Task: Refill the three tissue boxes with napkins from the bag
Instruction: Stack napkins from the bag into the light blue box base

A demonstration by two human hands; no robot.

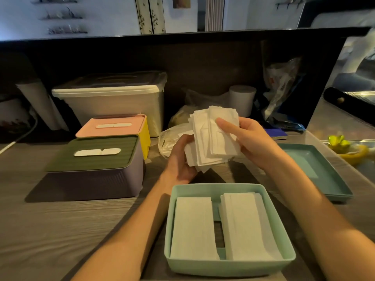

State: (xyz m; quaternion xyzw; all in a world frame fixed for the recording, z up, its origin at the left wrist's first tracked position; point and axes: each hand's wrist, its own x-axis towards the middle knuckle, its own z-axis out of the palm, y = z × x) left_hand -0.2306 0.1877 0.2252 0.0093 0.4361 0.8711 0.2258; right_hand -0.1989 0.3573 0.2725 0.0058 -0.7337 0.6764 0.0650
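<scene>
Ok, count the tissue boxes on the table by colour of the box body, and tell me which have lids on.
Purple body, green lid on: 1
Yellow body, pink lid on: 1
Mint green body, open, two napkin stacks inside: 1
Total: 3 boxes, 2 lidded

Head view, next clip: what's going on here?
A person holds a messy stack of napkins in both hands, left hand gripping from below, right hand on top, above an open green box. That box already holds two napkin piles side by side; its lid lies to the right. The purple box and the pink-lidded box sit closed on the left, and the bag lies behind the hands.
</scene>
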